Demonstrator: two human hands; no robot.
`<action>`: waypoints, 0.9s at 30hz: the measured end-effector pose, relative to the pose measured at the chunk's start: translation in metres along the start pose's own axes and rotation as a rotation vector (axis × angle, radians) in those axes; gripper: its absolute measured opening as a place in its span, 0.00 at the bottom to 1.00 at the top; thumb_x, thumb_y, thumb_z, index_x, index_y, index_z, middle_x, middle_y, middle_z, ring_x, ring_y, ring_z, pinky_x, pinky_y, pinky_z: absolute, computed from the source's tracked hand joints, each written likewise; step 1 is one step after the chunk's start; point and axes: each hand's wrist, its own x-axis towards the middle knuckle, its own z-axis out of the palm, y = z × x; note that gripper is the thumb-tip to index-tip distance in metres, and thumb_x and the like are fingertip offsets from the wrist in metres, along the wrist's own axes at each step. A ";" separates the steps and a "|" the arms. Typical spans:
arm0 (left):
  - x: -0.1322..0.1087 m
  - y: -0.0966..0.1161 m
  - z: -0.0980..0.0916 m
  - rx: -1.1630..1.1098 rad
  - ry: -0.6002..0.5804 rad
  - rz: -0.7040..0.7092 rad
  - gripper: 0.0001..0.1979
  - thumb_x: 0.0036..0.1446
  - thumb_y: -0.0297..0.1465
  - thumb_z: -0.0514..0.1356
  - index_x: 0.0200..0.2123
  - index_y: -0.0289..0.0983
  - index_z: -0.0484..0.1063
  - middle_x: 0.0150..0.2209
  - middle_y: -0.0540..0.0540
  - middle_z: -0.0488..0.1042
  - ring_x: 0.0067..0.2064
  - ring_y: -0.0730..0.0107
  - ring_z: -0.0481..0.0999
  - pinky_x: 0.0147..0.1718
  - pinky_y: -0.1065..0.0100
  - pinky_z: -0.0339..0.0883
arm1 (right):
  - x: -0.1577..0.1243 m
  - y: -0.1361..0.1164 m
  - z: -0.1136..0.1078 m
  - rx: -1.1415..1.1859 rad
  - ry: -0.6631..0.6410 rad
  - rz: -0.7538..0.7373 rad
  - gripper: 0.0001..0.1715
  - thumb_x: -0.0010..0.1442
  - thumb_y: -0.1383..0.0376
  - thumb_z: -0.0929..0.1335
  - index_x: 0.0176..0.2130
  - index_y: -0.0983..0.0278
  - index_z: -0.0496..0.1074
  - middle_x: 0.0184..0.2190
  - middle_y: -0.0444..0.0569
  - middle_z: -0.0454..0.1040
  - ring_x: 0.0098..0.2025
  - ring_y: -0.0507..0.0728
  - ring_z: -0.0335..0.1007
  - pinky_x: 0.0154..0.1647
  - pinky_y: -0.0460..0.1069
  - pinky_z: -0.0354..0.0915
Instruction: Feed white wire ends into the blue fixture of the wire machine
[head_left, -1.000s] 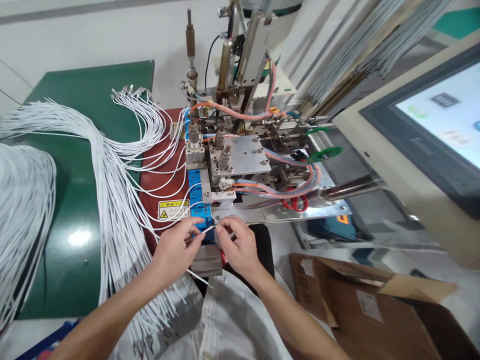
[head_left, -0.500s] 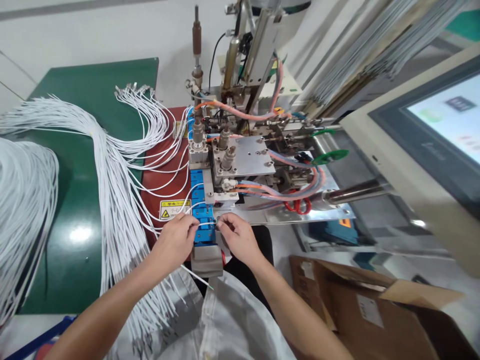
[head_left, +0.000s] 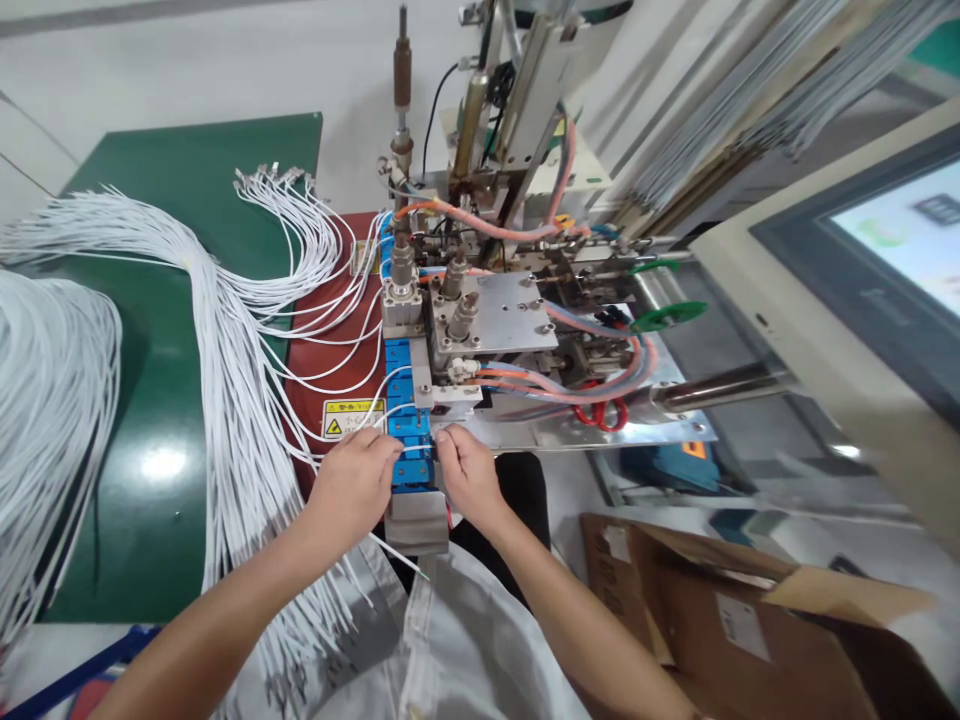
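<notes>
A white cable (head_left: pixel 416 448) lies across a row of blue fixture blocks (head_left: pixel 411 472) at the machine's near end. My left hand (head_left: pixel 360 475) is closed around this cable on the left side of the blocks. At the cable's right end, my right hand (head_left: pixel 466 468) pinches its tip beside the blocks; the tip itself is hidden by the fingers. Other white cables run from the blocks behind into a large bundle (head_left: pixel 225 400) at the left. One loose cable (head_left: pixel 401 556) with a green tip sticks out below my left wrist.
The metal machine (head_left: pixel 495 310) with orange hoses and a green-flanged spool (head_left: pixel 667 312) stands ahead. A screen (head_left: pixel 900 220) juts in at the right, above a cardboard box (head_left: pixel 720 610). A second cable coil (head_left: pixel 60 400) lies on the green table (head_left: pixel 161 540).
My right hand's fingers have closed more tightly together at the cable's end. My left hand still holds the cable, its fingers curled further. The whole view has shifted slightly.
</notes>
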 end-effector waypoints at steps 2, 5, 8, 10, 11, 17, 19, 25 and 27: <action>-0.002 -0.001 0.000 0.084 0.012 0.089 0.11 0.57 0.22 0.50 0.34 0.35 0.73 0.30 0.44 0.74 0.34 0.63 0.72 0.37 0.61 0.66 | 0.000 0.002 -0.003 0.041 0.001 0.042 0.17 0.60 0.61 0.59 0.21 0.62 0.59 0.17 0.40 0.58 0.22 0.50 0.57 0.24 0.45 0.53; -0.007 -0.003 -0.003 0.120 0.034 0.186 0.12 0.58 0.22 0.50 0.41 0.32 0.71 0.38 0.41 0.75 0.39 0.62 0.72 0.42 0.58 0.64 | 0.001 0.005 -0.010 0.163 0.123 0.157 0.18 0.60 0.58 0.59 0.23 0.63 0.63 0.18 0.40 0.61 0.23 0.50 0.59 0.26 0.45 0.56; -0.019 -0.007 -0.013 0.076 0.040 0.202 0.11 0.59 0.28 0.53 0.44 0.33 0.68 0.43 0.40 0.72 0.46 0.60 0.69 0.48 0.57 0.61 | 0.000 0.009 -0.017 0.295 0.246 0.211 0.20 0.60 0.55 0.59 0.23 0.64 0.64 0.18 0.41 0.62 0.23 0.50 0.58 0.25 0.45 0.56; -0.029 -0.010 -0.022 0.001 -0.057 0.178 0.10 0.55 0.34 0.57 0.39 0.35 0.70 0.39 0.43 0.72 0.44 0.61 0.68 0.45 0.59 0.63 | -0.002 0.011 -0.022 0.360 0.280 0.205 0.22 0.59 0.53 0.59 0.22 0.64 0.64 0.18 0.41 0.61 0.22 0.50 0.57 0.24 0.45 0.56; -0.035 -0.012 -0.027 -0.034 -0.143 0.186 0.09 0.53 0.35 0.59 0.36 0.36 0.70 0.39 0.44 0.71 0.43 0.61 0.68 0.42 0.60 0.64 | -0.002 0.011 -0.024 0.386 0.290 0.201 0.23 0.59 0.52 0.59 0.21 0.64 0.63 0.17 0.41 0.60 0.22 0.50 0.56 0.24 0.45 0.55; -0.047 -0.012 -0.034 -0.125 -0.309 0.178 0.07 0.58 0.29 0.54 0.28 0.37 0.68 0.30 0.48 0.71 0.34 0.68 0.69 0.35 0.66 0.64 | -0.012 0.005 -0.027 0.534 0.234 0.176 0.22 0.58 0.53 0.61 0.20 0.64 0.64 0.17 0.42 0.62 0.21 0.50 0.55 0.22 0.46 0.55; -0.043 -0.006 -0.029 -0.209 -0.196 0.084 0.05 0.58 0.31 0.54 0.31 0.38 0.68 0.29 0.49 0.72 0.33 0.70 0.71 0.33 0.68 0.64 | -0.018 0.000 -0.026 0.620 0.177 0.139 0.24 0.58 0.52 0.60 0.22 0.64 0.67 0.19 0.45 0.65 0.22 0.51 0.59 0.23 0.47 0.58; -0.022 0.019 -0.015 -0.301 0.036 -0.039 0.07 0.58 0.31 0.53 0.37 0.40 0.70 0.33 0.48 0.75 0.35 0.69 0.74 0.36 0.69 0.67 | -0.030 -0.017 -0.034 0.647 0.151 0.065 0.16 0.56 0.56 0.64 0.29 0.64 0.72 0.24 0.47 0.71 0.24 0.52 0.65 0.24 0.48 0.63; -0.017 0.027 -0.011 -0.372 0.042 -0.033 0.09 0.57 0.31 0.54 0.41 0.40 0.70 0.36 0.47 0.75 0.37 0.69 0.74 0.38 0.68 0.68 | -0.029 -0.023 -0.040 0.541 0.110 0.056 0.08 0.55 0.62 0.66 0.28 0.63 0.71 0.24 0.46 0.71 0.24 0.52 0.66 0.25 0.47 0.64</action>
